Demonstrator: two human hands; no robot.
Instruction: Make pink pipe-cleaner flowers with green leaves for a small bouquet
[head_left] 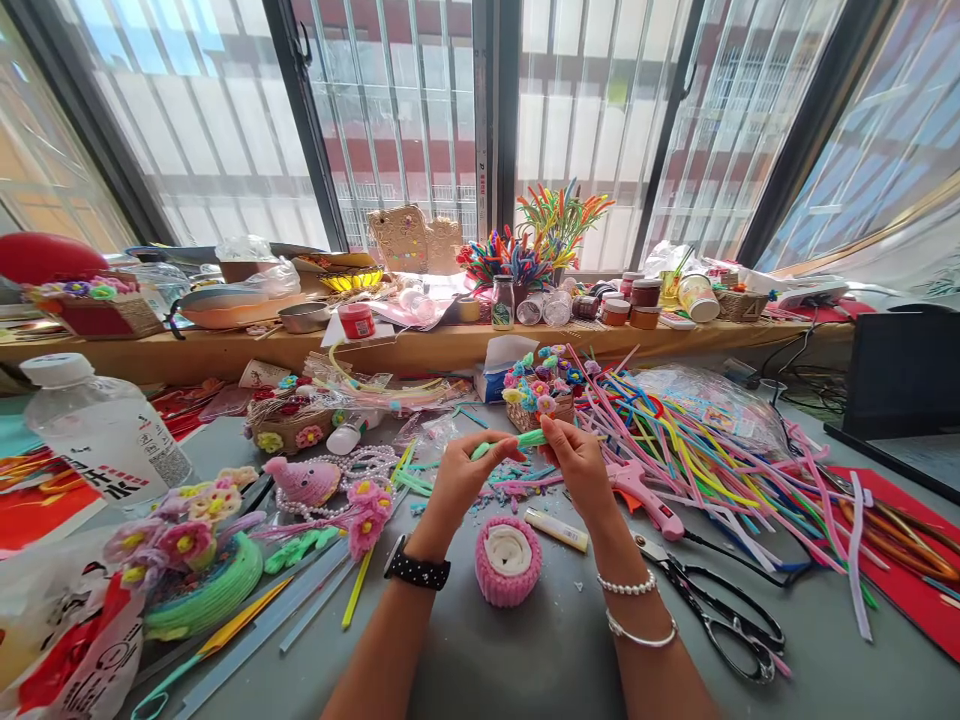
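Both hands pinch a short bundle of light green pipe cleaners (532,438), held level above the table. My left hand (471,478) has its fingers closed around the bundle's left part. At the right part, my right hand (576,462) grips it between thumb and fingers. Below and between my wrists stands a small round pot wrapped in pink pipe cleaner (508,570), with a white coil inside its top. A white glue tube (556,530) lies just behind the pot, near my right wrist. Cut pipe cleaner scraps (499,490) are scattered beyond my hands.
Right of my forearm lie black-handled scissors (724,610) and a pink glue gun (646,498) with its cord. Loose coloured pipe cleaners (697,455) heap up behind them. Pipe cleaner flowers (187,540), glue sticks (262,625) and a plastic bottle (105,430) crowd the left side.
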